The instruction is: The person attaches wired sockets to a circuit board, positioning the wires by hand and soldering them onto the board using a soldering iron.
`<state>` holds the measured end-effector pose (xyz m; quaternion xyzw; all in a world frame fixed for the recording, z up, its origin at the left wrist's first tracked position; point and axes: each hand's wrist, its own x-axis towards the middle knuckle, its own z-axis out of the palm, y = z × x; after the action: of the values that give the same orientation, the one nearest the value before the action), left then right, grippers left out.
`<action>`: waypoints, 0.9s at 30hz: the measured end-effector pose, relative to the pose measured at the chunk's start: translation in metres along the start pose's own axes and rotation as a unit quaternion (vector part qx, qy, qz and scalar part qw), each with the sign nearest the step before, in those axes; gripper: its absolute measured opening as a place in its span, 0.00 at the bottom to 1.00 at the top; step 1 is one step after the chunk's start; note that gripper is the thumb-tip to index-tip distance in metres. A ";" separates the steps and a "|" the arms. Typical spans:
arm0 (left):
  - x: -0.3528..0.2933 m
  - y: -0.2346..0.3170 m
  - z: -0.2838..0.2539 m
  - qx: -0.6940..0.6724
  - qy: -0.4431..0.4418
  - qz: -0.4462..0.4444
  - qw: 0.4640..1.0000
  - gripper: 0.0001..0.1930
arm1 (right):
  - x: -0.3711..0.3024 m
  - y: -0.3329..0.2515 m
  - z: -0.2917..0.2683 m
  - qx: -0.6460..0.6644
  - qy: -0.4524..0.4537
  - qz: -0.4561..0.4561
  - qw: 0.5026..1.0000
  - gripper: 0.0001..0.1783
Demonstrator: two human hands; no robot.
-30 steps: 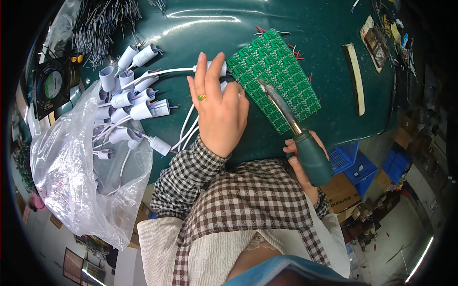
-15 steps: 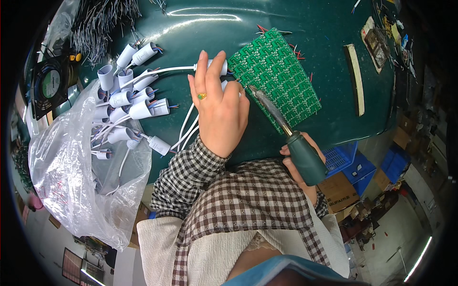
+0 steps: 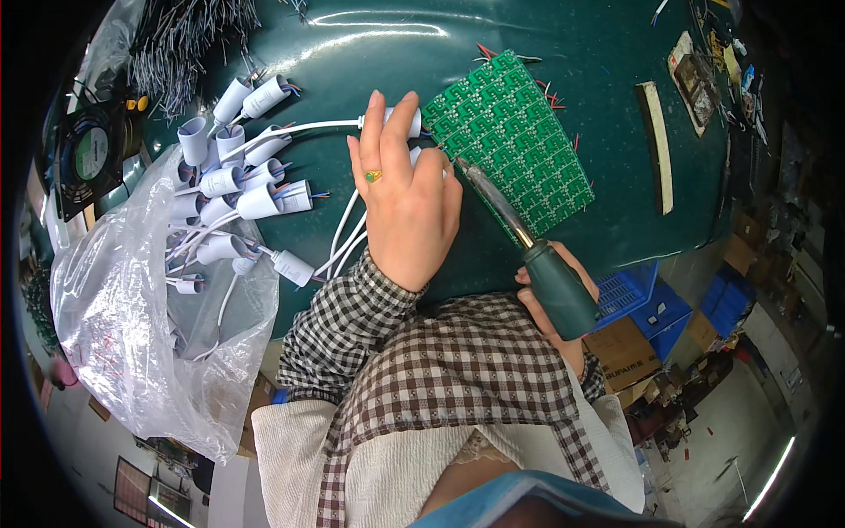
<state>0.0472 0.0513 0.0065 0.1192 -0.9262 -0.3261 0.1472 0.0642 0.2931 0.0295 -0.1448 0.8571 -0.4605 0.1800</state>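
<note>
Pressing down over one white tube point(image 3: 407, 123), the left hand point(image 3: 403, 207) lies with its back up, and two of its fingers stretch across this tube. Its forefinger bends over a second white tube point(image 3: 415, 156) just below; I cannot tell if the finger and thumb close on it, because the hand covers the place. The right hand point(image 3: 547, 319) is wrapped around the green handle of a soldering iron point(image 3: 562, 292), with the fingers closed on it. The metal tip of the iron points up and to the left, at the left edge of the green circuit board point(image 3: 515, 132), near the left forefinger; whether it touches there is too small to see. The board lies tilted on the dark green table point(image 3: 607, 114), to the right of the left hand, and red and white wires point(image 3: 547, 92) stick out from its far side. To the left of the hand there is a pile of more white tubes point(image 3: 258, 202) with cables, partly on a clear plastic bag point(image 3: 114, 299), and a black fan point(image 3: 91, 154) stands beyond them.
</note>
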 end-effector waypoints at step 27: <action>0.003 0.002 -0.003 0.013 -0.004 -0.006 1.000 0.06 | 0.002 -0.001 -0.001 -0.010 0.002 -0.014 1.000 0.36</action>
<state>0.0452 0.0505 0.0105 0.1251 -0.9301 -0.3154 0.1402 0.0619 0.2925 0.0306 -0.1571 0.8599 -0.4550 0.1701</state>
